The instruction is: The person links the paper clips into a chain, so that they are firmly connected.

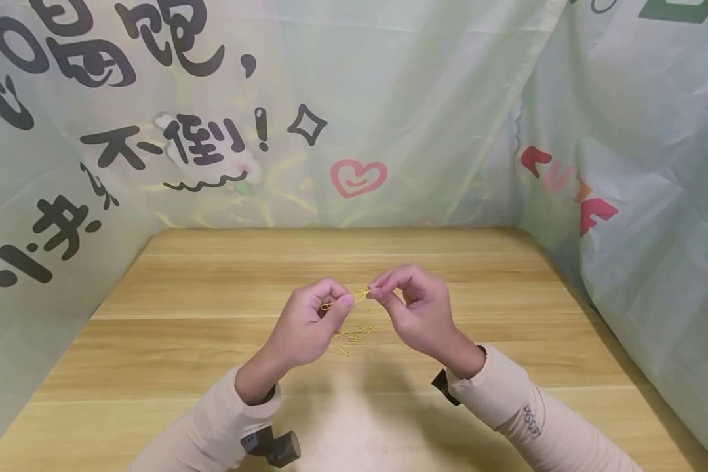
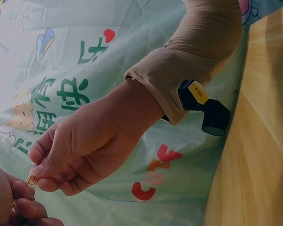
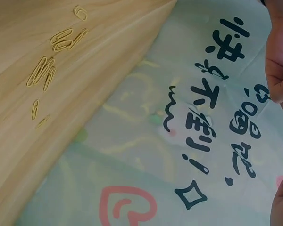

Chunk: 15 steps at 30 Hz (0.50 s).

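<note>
In the head view, my left hand (image 1: 307, 324) pinches yellow paper clips between thumb and forefinger, and a loop sticks out on its far side. My right hand (image 1: 421, 311) pinches a yellow paper clip (image 1: 362, 294) that spans the small gap between both hands, above the table. Whether the clips are linked is too small to tell. The left wrist view shows the right hand (image 2: 99, 136) with its fingertips on a clip (image 2: 32, 180), beside part of the left hand (image 2: 0, 195). Below the hands, several loose yellow paper clips (image 3: 40, 71) lie scattered on the wood.
The wooden table (image 1: 200, 275) runs back to a pale green printed curtain (image 1: 425, 118), which also hangs along both sides. Small black devices (image 1: 271, 446) are strapped at the wrists over beige sleeves.
</note>
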Each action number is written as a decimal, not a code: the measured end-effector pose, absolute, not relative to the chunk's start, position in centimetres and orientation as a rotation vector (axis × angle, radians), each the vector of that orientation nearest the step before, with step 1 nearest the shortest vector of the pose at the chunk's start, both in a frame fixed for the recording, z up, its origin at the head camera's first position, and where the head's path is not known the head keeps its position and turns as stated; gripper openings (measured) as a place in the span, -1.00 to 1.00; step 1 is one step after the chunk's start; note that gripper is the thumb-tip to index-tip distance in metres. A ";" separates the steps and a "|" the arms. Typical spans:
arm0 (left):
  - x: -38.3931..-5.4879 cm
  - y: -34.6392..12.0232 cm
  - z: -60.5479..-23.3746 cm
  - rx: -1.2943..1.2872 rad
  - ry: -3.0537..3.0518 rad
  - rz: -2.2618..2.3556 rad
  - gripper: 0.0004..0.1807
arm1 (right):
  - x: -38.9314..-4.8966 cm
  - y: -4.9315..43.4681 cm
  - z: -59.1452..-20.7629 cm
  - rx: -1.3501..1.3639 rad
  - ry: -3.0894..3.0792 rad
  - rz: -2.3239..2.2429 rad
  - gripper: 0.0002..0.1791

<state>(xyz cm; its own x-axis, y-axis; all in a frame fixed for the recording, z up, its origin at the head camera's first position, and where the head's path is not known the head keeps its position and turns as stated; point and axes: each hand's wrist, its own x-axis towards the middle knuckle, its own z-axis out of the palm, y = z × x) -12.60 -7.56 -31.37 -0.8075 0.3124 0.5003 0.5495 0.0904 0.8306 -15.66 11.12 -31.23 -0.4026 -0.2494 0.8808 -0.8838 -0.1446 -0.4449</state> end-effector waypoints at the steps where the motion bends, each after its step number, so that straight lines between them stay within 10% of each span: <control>1: -12.6 -7.5 -31.4 -0.880 -2.162 -1.785 -0.85 | -15.7 11.1 -31.2 1.290 -1.599 1.576 -0.77; 15: -12.9 -7.8 -31.5 -0.761 -2.162 -1.806 -0.86 | -15.5 11.3 -31.4 1.323 -1.680 1.841 -0.79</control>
